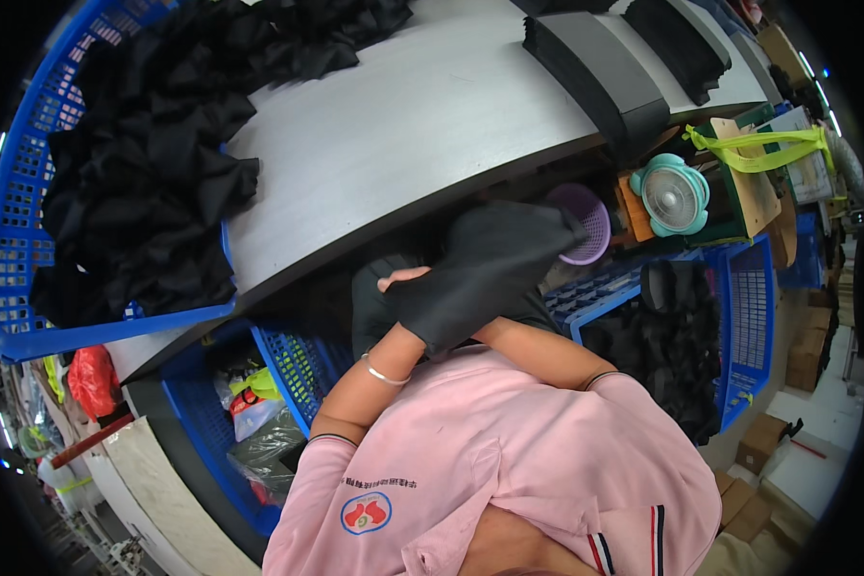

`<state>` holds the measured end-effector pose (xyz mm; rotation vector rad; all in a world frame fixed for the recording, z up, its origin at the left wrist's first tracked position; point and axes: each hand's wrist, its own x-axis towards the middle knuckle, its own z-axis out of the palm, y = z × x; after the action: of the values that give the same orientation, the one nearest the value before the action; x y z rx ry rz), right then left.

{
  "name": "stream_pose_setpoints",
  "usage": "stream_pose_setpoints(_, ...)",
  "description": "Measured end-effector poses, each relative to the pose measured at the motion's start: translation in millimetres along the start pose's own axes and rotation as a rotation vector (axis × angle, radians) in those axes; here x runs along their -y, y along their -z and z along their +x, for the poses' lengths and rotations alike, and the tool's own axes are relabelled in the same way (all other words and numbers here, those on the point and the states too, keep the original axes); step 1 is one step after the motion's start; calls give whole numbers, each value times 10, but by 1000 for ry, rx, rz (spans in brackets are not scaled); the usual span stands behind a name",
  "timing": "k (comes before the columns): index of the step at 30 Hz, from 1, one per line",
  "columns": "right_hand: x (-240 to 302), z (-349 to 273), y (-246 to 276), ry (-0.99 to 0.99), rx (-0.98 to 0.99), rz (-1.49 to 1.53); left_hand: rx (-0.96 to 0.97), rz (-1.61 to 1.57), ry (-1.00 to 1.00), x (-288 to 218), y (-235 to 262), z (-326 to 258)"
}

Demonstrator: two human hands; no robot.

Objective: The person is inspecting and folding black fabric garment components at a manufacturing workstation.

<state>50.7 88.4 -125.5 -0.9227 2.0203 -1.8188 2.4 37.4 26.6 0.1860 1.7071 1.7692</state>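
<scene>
A piece of black cloth (490,269) hangs over my lap, in front of the table edge. My left forearm (379,374), with a silver bangle, goes into the cloth at the wrist, and the cloth hides that hand. Fingers showing at the cloth's left edge line up with my right forearm (538,353), which passes under the cloth. They look like my right hand (405,278), closed on that edge; the rest of it is covered. Dark trousers (370,298) show beneath.
A blue crate (29,331) heaped with black fabric stands on the grey table (355,158). Black stacks (595,82) lie at its far right. A purple basket (586,226) and teal fan (672,195) sit below. Another blue crate (747,326) holds black pieces beside me.
</scene>
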Motion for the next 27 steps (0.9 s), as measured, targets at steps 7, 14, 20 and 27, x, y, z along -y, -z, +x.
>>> stream_pose_setpoints(7,-166,-256,-346,263,-266,-646,-64,-665,-274,224,311,-21)
stream_pose_setpoints(14,626,-233,619,-476,-290,-451,-653,-771,-500,766,762,-19)
stream_pose_setpoints(20,737,165,540,-11,-536,-524,-582,-969,-436,854,427,-13)
stream_pose_setpoints(27,629,124,720,28,-593,-650,-789,243,-444,978,566,-88)
